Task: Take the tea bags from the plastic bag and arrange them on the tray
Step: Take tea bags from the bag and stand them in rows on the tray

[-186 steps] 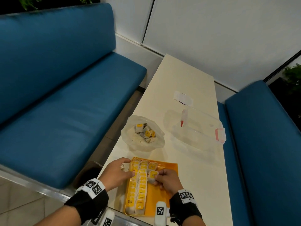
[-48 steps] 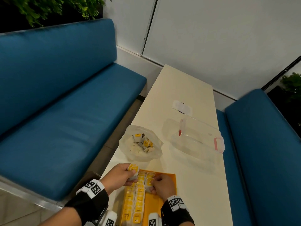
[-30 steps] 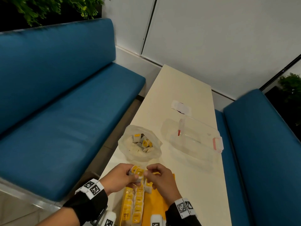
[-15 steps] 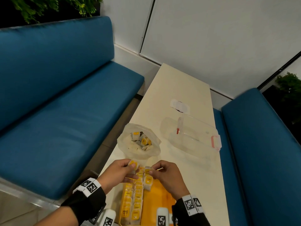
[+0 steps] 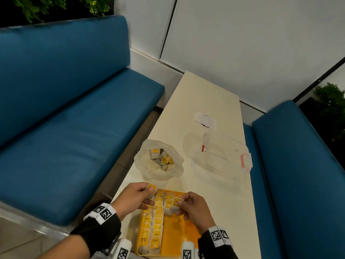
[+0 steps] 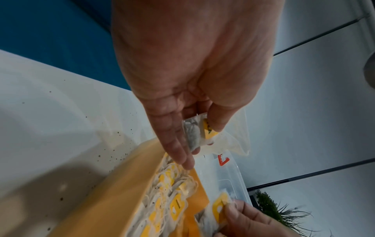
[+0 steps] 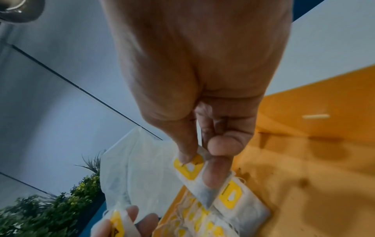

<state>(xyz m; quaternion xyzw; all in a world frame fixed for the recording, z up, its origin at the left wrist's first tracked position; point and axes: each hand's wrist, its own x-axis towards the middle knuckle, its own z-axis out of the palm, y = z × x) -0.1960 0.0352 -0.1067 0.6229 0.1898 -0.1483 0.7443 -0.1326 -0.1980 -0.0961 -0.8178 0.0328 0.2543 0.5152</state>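
Tea bags lie in rows on the yellow tray. Each hand, left hand and right hand, pinches one, maybe. Plastic bag sits at 12 o'clock.

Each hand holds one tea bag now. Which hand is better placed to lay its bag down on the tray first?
Probably the right hand: its tea bag hangs over the tray's started third row. The left hand holds its bag at the far corner.

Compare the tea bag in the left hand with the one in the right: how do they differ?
The left hand pinches its tea bag at the tray's far-left corner; the right hand grips its tea bag over the tray's third row. Both are white with yellow tags.
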